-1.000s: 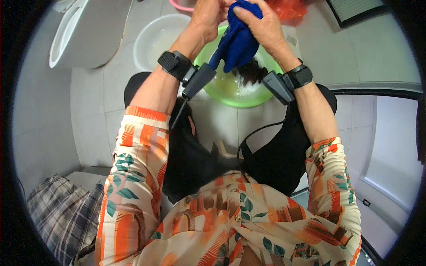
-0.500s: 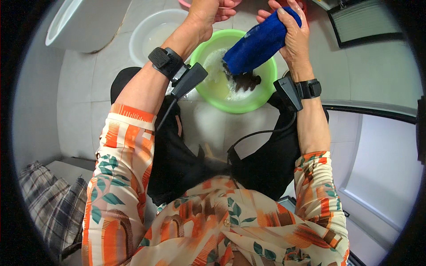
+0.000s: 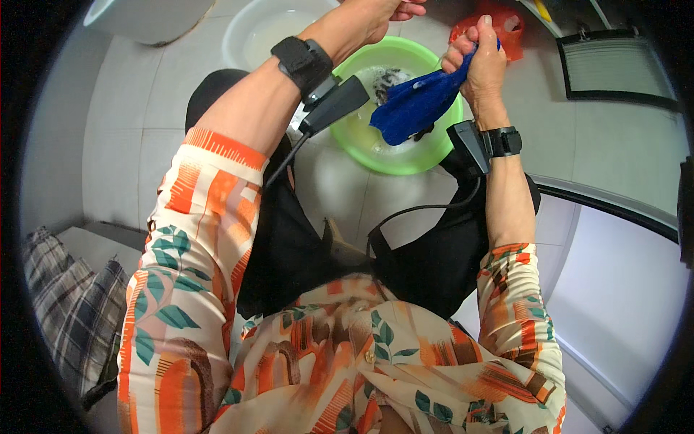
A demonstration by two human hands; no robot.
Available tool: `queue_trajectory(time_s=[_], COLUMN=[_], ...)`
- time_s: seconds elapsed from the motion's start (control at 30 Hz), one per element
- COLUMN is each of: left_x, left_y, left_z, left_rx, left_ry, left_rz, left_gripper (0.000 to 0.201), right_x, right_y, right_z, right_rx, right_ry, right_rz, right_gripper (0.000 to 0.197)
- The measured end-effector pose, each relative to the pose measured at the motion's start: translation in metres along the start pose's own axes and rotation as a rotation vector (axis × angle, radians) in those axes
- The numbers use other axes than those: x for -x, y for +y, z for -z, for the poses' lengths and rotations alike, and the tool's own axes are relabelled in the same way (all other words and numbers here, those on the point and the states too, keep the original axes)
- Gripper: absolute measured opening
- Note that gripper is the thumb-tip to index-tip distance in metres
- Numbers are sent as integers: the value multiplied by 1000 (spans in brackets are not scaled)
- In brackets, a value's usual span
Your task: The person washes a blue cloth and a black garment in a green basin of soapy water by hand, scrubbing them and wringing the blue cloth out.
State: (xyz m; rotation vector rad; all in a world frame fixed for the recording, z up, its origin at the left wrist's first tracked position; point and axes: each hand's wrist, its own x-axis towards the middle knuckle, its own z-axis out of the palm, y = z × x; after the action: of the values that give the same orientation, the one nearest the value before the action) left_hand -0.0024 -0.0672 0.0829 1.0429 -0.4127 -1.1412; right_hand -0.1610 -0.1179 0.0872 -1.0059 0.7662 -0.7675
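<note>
My right hand [image 3: 483,71] is closed in a fist around one end of a blue cloth [image 3: 421,107], thumb pointing up. The rest of the cloth hangs down and left over a light-green basin [image 3: 400,165]. Soapy, yellowish water and foam are in the basin, with dark fabric [image 3: 390,81] partly under the foam. My left hand [image 3: 383,16] is at the top edge, left of the cloth and above the basin's far rim. Its fingers are partly cut off by the frame; those in view look loosely bent and apart, with nothing seen in them.
A white basin [image 3: 249,36] with cloudy water stands left of the green one. Behind my right hand lies a red plastic bag or container [image 3: 512,32]. A plaid cloth [image 3: 76,311] lies at lower left. A black-framed panel [image 3: 618,66] is at upper right.
My right fingers have closed into a fist, bunching the blue cloth, which was spread out longer before. My left hand has shifted right and up. The view has shifted slightly.
</note>
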Motion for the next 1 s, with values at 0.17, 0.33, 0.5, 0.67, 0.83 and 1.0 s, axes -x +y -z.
queue_trajectory(time_s=[0.17,0.33,0.5,0.67,0.83,1.0], left_x=[-4,-2,-2,-4,7,36], left_y=[3,6,4,1,2,14], left_z=[-2,-5,2,0,4,-8], left_rx=[-80,-126,-136,-130,-235,-375], left_ry=[4,15,33,-13,-178,-298], left_rz=[-2,-19,-9,-15,34,19], left_gripper=[20,23,23,24,26,31], right_x=[-1,-33,-11,-16,-10,5], right_y=[0,0,11,6,-2,-21], right_z=[-4,40,2,21,38,35], right_rx=[95,1,175,-6,196,748], right_ry=[9,-414,5,-92,-228,-115], right_rz=[-13,-175,41,22,477,790], right_gripper=[30,28,32,30,21,22])
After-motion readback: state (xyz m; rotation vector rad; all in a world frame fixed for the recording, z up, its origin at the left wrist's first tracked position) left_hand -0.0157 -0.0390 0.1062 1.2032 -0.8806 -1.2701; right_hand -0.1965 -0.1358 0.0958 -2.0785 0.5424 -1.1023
